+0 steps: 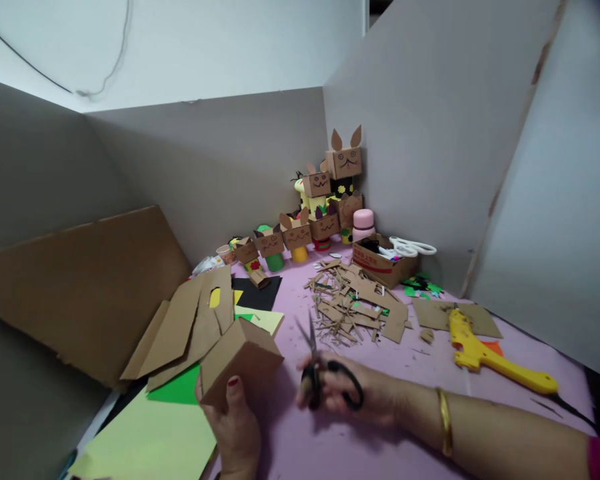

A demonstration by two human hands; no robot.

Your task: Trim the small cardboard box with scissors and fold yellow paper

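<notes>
My left hand grips a small folded cardboard box, its thumb pressed on the near side. In my right hand is a pair of scissors with black handles. The blades stand slightly apart and point up and away from me, just right of the box. Both hands are above the pink table. Beyond the scissors lies a heap of cardboard scraps in strips and bits.
Several cardboard animal figures stand at the back, near a pink bottle. A small carton holds white-handled scissors. A yellow glue gun lies right. Cardboard sheets and yellow paper lie left. Grey partitions surround the table.
</notes>
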